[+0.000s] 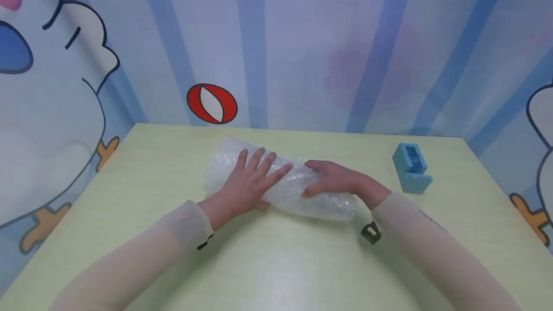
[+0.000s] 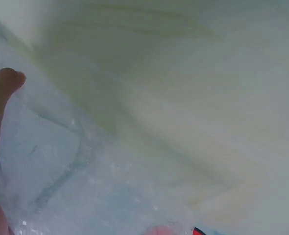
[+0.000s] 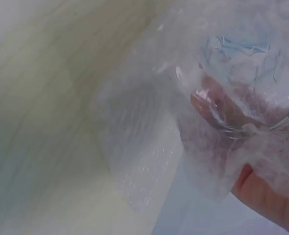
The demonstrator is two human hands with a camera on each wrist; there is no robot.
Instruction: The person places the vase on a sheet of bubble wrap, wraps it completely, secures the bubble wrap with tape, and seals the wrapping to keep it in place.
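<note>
A bubble-wrap bundle [image 1: 281, 184] lies slantwise on the pale green table [image 1: 276, 263], nearer its far edge than its near one. The right wrist view shows a glass rim through the wrap, so it seems to cushion a glass vessel. The left hand [image 1: 250, 181] lies flat on top with fingers spread, apparently pinning the wrap. The right hand [image 1: 332, 179] curls over the roll's middle, gripping it. A blue tape dispenser [image 1: 411, 168] stands toward the far right corner.
</note>
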